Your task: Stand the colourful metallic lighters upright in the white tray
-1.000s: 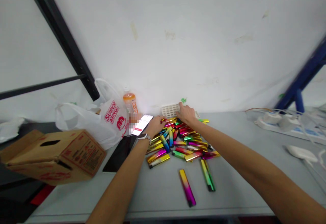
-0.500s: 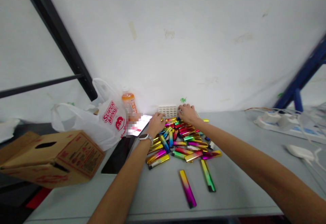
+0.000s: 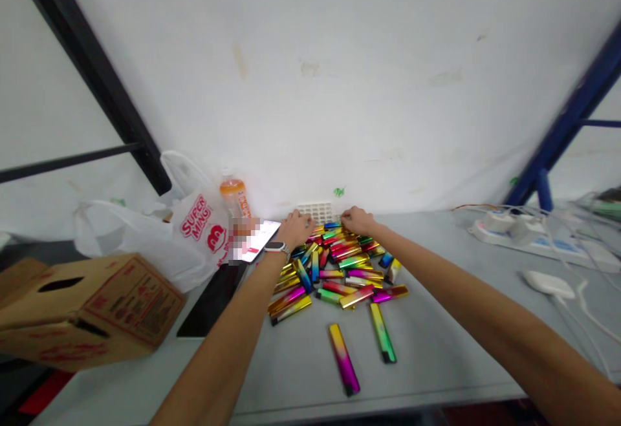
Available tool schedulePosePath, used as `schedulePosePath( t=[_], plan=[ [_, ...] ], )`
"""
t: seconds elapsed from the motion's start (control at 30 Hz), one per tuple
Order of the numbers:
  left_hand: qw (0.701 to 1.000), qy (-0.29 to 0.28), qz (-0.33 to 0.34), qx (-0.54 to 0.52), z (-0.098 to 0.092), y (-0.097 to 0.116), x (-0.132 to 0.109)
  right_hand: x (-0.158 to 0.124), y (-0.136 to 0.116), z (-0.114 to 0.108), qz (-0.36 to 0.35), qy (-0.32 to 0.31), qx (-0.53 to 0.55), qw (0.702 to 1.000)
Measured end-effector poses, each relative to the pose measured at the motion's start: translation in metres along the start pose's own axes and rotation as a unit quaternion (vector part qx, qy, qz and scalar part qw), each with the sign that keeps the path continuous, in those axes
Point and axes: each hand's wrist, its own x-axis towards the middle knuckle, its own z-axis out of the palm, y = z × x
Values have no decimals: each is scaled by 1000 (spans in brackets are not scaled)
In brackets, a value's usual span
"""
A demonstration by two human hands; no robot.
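Observation:
A pile of shiny two-tone lighters (image 3: 356, 261) with metallic gradient colours lies on the grey table. Behind it, against the wall, is a white slotted tray (image 3: 316, 211). My left hand (image 3: 294, 229), with a watch on its wrist, is at the tray's left end, fingers curled; what they grip is hidden. My right hand (image 3: 359, 220) is closed at the back right of the pile, fingertips together near a blue lighter (image 3: 332, 225); whether it holds anything is unclear. Nearer me lie a yellow-purple lighter (image 3: 344, 360) and a yellow-green lighter (image 3: 382, 333).
Left of the pile are a phone (image 3: 262, 240), a black tablet (image 3: 211, 303), an orange-capped drink bottle (image 3: 233, 193), a white plastic bag (image 3: 187, 238) and a cardboard box (image 3: 111, 309). On the right are a power strip (image 3: 548, 245) and a white charger (image 3: 548, 284) with cables.
The view has swung slightly right. My left hand has moved back toward the tray's left end. My right hand has shifted right, off the tray's slots, and its fingers are drawn together.

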Motion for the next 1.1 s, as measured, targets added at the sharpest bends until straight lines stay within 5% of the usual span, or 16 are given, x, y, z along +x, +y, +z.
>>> schedulePosePath(
  t=[0.23,0.47,0.73,1.1],
  plan=[
    [1000,17,14,14,-5,3,5,-5,5,4,-27,9,1,1000],
    [999,-8,1,35,12,2,6,-15,7,7,-52,32,17,998],
    [999,44,-8,-1,18,8,-6,-17,12,9,-71,36,23,997],
    [1000,-6,0,-19,8,14,-12,-21,5,5,-81,27,1,996]
  ],
)
